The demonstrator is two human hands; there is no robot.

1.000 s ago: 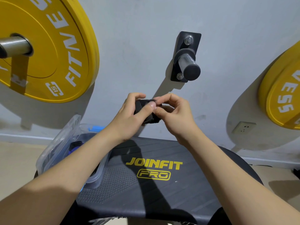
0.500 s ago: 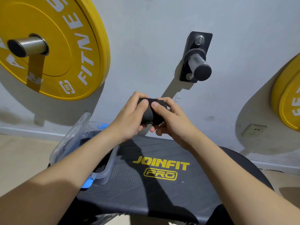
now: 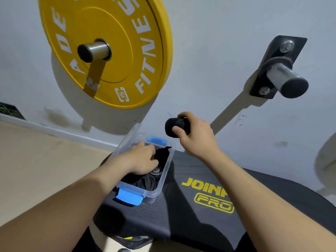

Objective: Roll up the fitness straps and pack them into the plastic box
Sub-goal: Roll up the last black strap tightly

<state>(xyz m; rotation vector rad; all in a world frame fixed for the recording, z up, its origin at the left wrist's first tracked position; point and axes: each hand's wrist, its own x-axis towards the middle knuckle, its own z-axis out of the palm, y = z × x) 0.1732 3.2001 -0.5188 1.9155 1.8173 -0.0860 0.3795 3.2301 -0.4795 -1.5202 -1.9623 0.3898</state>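
You're holding a matt black cloth strap roll in your right hand while your left hand is resting inside the clear, smooth plastic box that's sitting on the bench's dimpled matt pad.

A rolled black strap is gripped in the right hand and held above the far end of a clear plastic box. The box, fitted with blue latches, is set on a black bench pad. The left hand is lowered into the box onto dark straps; its grip cannot be made out. A yellow weight plate is hung on the far wall.
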